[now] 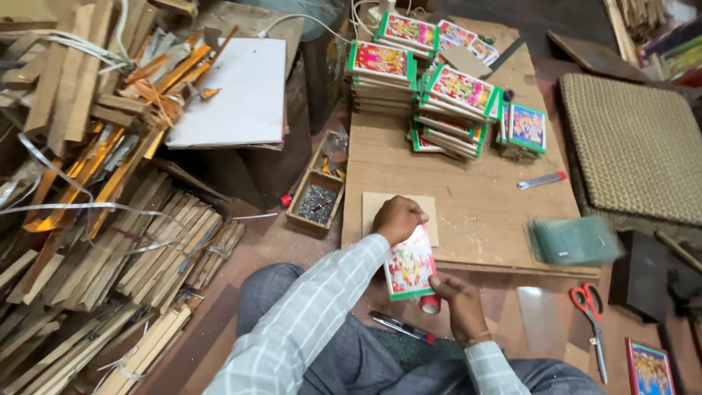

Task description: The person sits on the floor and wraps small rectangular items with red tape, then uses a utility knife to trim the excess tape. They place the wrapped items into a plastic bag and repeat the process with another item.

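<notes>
Near the front edge of the low bench [468,212], the left hand [398,218] grips the top of a small green-bordered picture [409,267], steadying it upright, while the right hand [457,296] pinches its lower corner together with a red-tipped tube [430,303], likely glue.

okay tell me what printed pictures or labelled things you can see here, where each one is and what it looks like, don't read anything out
Framed print: between left hand and right hand; rectangular, green edge, red and multicolour picture.
Stacks of framed prints: far end of the wooden board; same green-edged colourful rectangles.
Red-framed print: floor, bottom right; colourful picture.
No screens or signs visible.
</notes>
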The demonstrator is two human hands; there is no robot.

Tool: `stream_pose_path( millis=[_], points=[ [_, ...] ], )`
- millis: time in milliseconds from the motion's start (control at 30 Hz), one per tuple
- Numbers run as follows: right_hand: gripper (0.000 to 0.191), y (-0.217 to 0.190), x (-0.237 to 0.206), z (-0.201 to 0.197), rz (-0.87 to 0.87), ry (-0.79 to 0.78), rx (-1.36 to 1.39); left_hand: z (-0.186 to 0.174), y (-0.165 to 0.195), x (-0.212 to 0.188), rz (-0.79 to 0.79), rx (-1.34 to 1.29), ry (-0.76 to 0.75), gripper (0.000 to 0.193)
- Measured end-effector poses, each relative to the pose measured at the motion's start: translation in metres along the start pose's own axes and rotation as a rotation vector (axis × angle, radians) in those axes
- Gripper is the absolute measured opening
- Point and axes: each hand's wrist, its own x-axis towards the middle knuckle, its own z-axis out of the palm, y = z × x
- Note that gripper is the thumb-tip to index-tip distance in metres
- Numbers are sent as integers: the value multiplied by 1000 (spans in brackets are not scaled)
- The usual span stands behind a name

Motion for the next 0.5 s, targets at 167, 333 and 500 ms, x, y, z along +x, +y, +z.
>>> stream_pose_path(
  millis=[167,333,500],
  points=[
    [24,25,29,-3,123,98,227,16,2,-8,440,192,324,36],
    [15,34,36,-4,121,84,333,49,-28,-95,253,120,158,27],
    [17,31,35,0,211,86,330,75,-64,-177,-125,-198,225,25]
  ],
)
